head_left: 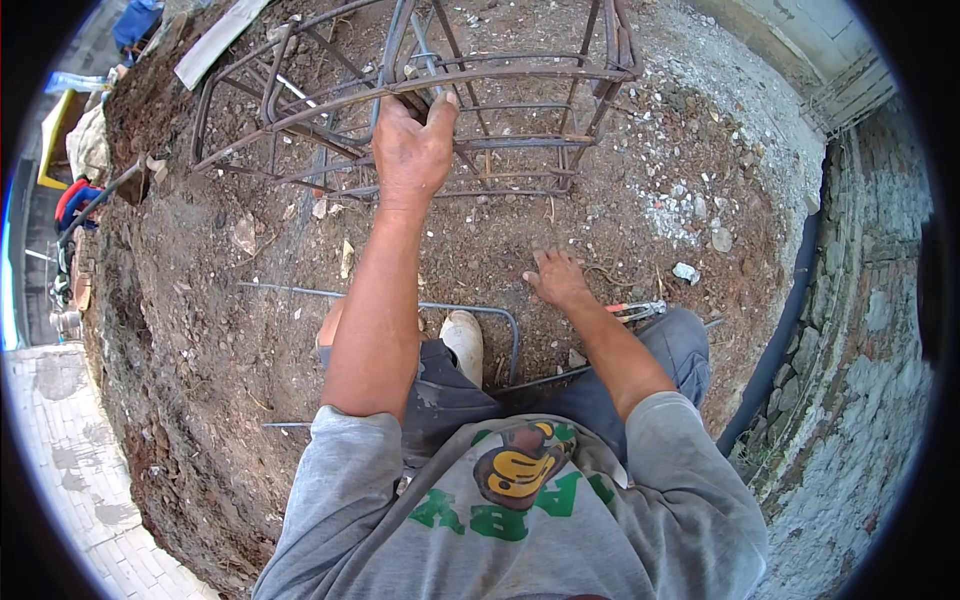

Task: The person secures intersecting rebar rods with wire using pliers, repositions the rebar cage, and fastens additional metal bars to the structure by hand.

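Observation:
A rusty rebar cage (520, 73) of long bars and bent ties lies across the soil at the top of the head view. My left hand (412, 150) reaches forward, its fingers wrapped around a bar on the cage's near side. Lower and to the right, my right hand (560, 279) is low over the soil with fingers spread, holding nothing. Beside its wrist lie pliers (640, 309) with pale metal jaws and reddish handles. A thin bent steel rod (514, 340) rests on the ground between me and the cage, passing behind my left forearm.
My pale boot (462, 340) stands by the rod. To the right, a dark pipe (803, 270) runs along a rough wall (860, 400). White rubble (680, 215) is scattered right of the cage. Tools and a red-and-blue item (75, 205) lie at far left, above pale paving (65, 450).

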A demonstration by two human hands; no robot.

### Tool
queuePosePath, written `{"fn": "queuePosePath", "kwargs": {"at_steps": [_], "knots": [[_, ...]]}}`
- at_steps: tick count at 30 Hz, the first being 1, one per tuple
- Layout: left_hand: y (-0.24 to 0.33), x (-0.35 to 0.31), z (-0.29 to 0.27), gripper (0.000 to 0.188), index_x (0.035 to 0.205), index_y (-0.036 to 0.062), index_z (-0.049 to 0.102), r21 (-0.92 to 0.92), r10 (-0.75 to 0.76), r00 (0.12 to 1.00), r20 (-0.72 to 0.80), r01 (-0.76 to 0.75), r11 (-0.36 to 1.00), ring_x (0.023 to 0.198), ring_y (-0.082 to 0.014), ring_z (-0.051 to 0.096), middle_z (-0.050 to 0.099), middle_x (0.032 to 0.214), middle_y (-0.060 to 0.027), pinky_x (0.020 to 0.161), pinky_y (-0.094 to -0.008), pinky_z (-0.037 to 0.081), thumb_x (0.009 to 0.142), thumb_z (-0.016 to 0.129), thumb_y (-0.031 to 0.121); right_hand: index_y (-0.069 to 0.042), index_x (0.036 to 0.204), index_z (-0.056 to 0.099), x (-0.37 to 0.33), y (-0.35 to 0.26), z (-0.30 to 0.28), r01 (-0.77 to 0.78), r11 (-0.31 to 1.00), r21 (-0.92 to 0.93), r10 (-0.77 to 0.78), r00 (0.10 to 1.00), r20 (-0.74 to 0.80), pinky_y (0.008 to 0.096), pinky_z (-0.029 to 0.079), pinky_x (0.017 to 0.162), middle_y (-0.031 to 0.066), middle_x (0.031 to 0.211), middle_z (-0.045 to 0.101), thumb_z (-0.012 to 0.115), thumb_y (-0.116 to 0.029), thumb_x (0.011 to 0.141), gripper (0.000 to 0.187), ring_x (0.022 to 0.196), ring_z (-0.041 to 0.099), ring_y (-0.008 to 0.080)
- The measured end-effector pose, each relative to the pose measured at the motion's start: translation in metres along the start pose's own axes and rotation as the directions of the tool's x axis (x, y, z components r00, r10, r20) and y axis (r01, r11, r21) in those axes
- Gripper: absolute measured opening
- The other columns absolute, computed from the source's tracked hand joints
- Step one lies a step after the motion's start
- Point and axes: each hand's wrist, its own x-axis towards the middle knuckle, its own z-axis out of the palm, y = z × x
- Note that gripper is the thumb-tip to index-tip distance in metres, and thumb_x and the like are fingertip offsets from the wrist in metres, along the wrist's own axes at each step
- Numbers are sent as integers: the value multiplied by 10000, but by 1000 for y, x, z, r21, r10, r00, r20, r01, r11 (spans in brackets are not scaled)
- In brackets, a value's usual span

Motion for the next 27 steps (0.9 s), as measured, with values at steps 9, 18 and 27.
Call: {"fn": "queuePosePath", "kwargs": {"at_steps": [9, 18, 27], "knots": [[9, -3, -2, 216, 806, -39, 636, 120, 30, 999, -30, -26, 992, 651, -141, 598, 661, 726, -94, 631, -299, 470, 833, 623, 174, -95, 1038, 597, 10, -42, -5, 186, 966, 180, -219, 959, 181, 434, 500, 775, 151, 962, 650, 516, -153, 855, 209, 919, 632, 337], [21, 0, -5, 221, 706, -31, 641, 56, -39, 998, -44, 41, 998, 577, -103, 528, 626, 637, -63, 539, -288, 418, 777, 677, 175, -162, 1346, 446, -30, -28, -197, 203, 603, 772, -99, 979, -181, 329, 477, 688, 67, 716, 602, 472, -219, 948, 402, 662, 575, 154], [25, -6, -5, 288, 722, -45, 582, -3, 20, 991, -130, -20, 1000, 577, -246, 598, 628, 648, -157, 594, -356, 470, 738, 688, 222, -165, 1356, 440, 7, -78, -225, 315, 622, 717, -4, 917, -399, 336, 477, 728, 63, 696, 620, 428, -255, 975, 392, 712, 611, 165]]}}
